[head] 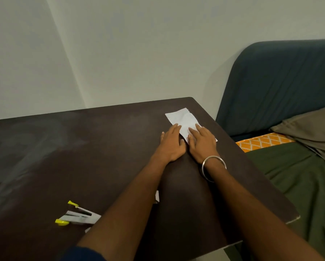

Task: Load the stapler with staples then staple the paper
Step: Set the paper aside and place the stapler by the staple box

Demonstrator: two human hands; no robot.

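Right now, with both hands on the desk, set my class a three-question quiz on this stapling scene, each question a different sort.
1. True or false: the stapler is in a hand.
2. Which wrist wears the bangle? A left, B right.
3. Fill in: both hands rest on the ____.

Key: 1 false; it lies alone on the table, its top raised open. 2 B; the right hand. 3 paper; the left hand touches its near edge.

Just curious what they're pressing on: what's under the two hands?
A white paper lies flat on the dark table under the right hand and the left hand's fingertips. Its near end is covered.
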